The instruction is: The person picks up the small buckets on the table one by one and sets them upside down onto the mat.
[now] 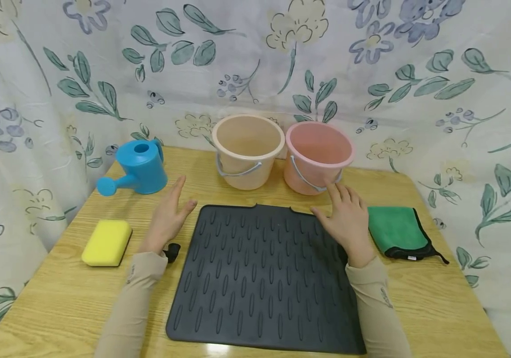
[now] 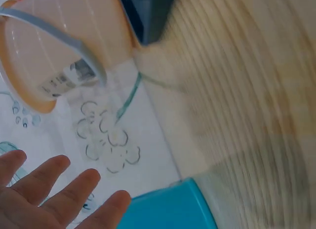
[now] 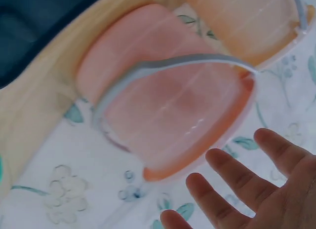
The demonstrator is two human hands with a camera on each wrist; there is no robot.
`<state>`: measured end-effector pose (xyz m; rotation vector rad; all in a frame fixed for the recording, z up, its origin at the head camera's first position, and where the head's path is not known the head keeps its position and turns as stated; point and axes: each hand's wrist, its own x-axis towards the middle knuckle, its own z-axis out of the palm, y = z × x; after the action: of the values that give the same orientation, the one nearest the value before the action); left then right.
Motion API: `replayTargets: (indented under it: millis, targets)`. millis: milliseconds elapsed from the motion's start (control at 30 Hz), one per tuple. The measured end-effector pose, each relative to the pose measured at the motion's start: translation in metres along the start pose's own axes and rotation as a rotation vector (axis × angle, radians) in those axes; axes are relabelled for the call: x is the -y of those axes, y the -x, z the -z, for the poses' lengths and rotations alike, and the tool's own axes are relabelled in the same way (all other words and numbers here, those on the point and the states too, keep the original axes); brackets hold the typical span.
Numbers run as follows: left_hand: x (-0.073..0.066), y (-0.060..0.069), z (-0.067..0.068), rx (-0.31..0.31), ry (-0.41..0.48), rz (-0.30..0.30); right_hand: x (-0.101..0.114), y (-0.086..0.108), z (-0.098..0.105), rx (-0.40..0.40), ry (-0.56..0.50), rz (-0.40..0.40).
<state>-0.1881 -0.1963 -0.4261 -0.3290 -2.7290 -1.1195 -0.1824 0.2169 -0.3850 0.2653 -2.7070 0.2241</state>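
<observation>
My left hand (image 1: pixel 168 217) hovers with extended fingers between the blue watering can (image 1: pixel 142 166) and the black ridged mat (image 1: pixel 264 278). Over the mat's right far corner is my right hand (image 1: pixel 345 214), fingers spread, nearest the pink bucket (image 1: pixel 305 171). Neither hand holds anything. A cream bucket (image 1: pixel 244 171) stands upright left of the pink one; both have blue-grey handles hanging down in front. In the left wrist view, fingers (image 2: pixel 74 189) show beside part of the watering can (image 2: pixel 165 209). The right wrist view shows spread fingers (image 3: pixel 242 182) apart from the pink bucket (image 3: pixel 173 95).
A yellow sponge (image 1: pixel 107 242) lies on the wooden table (image 1: pixel 58 303) at the left. To the right rests a folded green cloth (image 1: pixel 396 228) with black edging and a loop. A floral curtain (image 1: pixel 246 54) hangs behind and along the sides.
</observation>
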Motion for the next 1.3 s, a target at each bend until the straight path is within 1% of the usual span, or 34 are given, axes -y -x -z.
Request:
replayTargets:
  millis: [167, 233, 333, 400, 533, 667, 767, 867, 900, 1067, 1233, 1300]
  targets:
    - [-0.004, -0.009, -0.01, 0.034, 0.17, 0.001, 0.016, -0.012, 0.004, -0.003, -0.015, 0.026]
    - [-0.006, -0.013, -0.014, 0.05, 0.257, 0.011, 0.023, -0.017, 0.006, 0.007, -0.023, 0.036]
    - [-0.009, -0.019, -0.021, 0.076, 0.382, 0.037, 0.036, -0.026, 0.006, 0.001, -0.035, 0.068]
    - [-0.011, -0.024, -0.025, 0.099, 0.435, 0.055, 0.045, -0.033, 0.004, -0.008, -0.046, 0.093]
    - [-0.017, -0.033, -0.035, 0.129, 0.481, 0.085, 0.061, -0.043, 0.0, -0.022, -0.061, 0.131]
    - [-0.022, -0.042, -0.042, 0.125, 0.535, 0.115, 0.075, -0.053, -0.007, -0.017, -0.083, 0.178]
    - [-0.023, -0.048, -0.044, 0.116, 0.627, 0.116, 0.085, -0.06, -0.012, -0.009, -0.092, 0.226]
    - [-0.022, -0.053, -0.047, 0.113, 0.726, 0.104, 0.093, -0.067, -0.017, -0.012, -0.093, 0.273]
    - [-0.021, -0.054, -0.048, 0.113, 0.746, 0.103, 0.095, -0.07, -0.018, -0.015, -0.091, 0.284]
    - [-0.018, -0.058, -0.051, 0.144, 0.789, 0.113, 0.102, -0.081, -0.024, -0.023, -0.084, 0.313]
    - [-0.017, -0.064, -0.05, 0.178, 0.811, 0.126, 0.108, -0.092, -0.029, -0.014, -0.097, 0.344]
    - [-0.018, -0.067, -0.05, 0.181, 0.821, 0.139, 0.11, -0.097, -0.031, -0.016, -0.101, 0.355]
